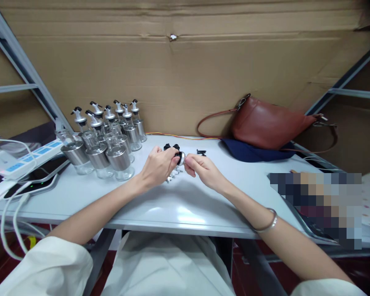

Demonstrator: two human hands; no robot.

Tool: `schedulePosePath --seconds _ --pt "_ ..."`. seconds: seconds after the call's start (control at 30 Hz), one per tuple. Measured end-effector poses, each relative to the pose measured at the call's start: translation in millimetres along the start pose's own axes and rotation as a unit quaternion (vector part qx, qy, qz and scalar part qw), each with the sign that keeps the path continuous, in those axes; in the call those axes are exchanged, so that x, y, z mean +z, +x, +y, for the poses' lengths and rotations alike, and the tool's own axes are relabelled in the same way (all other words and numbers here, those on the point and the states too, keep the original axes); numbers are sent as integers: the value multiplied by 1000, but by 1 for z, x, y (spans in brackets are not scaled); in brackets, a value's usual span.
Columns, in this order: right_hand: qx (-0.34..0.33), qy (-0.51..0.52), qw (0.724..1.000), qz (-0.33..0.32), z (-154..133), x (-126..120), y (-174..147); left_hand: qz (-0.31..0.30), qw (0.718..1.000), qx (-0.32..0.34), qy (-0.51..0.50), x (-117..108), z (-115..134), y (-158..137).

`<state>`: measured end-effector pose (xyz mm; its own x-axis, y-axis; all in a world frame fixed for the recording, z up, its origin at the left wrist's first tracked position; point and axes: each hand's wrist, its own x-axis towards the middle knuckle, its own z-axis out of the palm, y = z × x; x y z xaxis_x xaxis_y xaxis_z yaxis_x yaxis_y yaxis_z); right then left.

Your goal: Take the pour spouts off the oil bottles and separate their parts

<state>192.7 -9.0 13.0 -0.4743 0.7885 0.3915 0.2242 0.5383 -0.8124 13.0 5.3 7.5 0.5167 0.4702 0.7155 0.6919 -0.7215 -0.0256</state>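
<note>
- Black-silver cap (181, 158): btwn hands, over table (135, 205), partly hidden
- L hand (160, 166): gripping black end
- R hand (203, 168): pinching silver rim
- Silver bits (173, 174) nearby (blurry, can't ID)

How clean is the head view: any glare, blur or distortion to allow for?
Head view: glare whitens the pale tabletop near its front edge; the small black-and-silver part at the left hand and right hand looks soft, fine detail unreadable; a mosaic patch masks things at right; the left metal post leans outward, probably wide-angle stretch.
</note>
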Motion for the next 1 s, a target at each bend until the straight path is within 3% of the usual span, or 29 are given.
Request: schedulePosePath --seconds 0.1,0.2,0.3,0.37,0.43,0.53,0.63,0.73,0.77,0.83,0.93,1.0 --pt "-107 -212 970 47 0 -8 0 -44 993 -81 -74 -4 6 3" --pt "-227 -390 891 52 -1 -20 1 -75 966 -157 -191 -8 13 8" --pt "-274 -487 827 56 -2 -32 2 -108 913 -230 -319 -12 18 15" --pt "-287 -501 813 73 -2 -36 3 -124 885 -253 -371 -14 20 19" --pt "-295 -483 818 103 -2 -37 3 -119 886 -238 -381 -16 20 23" --pt "-278 -407 856 154 1 -33 3 -70 938 -154 -302 -20 15 31" --pt "-192 -293 916 197 5 -28 1 -17 970 -108 -218 -26 -1 42" --pt "-91 -219 944 230 10 -30 1 17 980 -138 -142 -30 -22 50" --pt "-76 -211 944 240 11 -32 2 5 985 -142 -98 -29 -28 50" --pt "-76 -218 939 255 14 -37 4 -82 987 -136 4 -24 -37 46" --pt "-113 -261 926 248 17 -43 7 -259 947 -142 126 -6 -42 32" --pt "-131 -282 922 228 19 -43 8 -314 922 -163 153 9 -45 22"
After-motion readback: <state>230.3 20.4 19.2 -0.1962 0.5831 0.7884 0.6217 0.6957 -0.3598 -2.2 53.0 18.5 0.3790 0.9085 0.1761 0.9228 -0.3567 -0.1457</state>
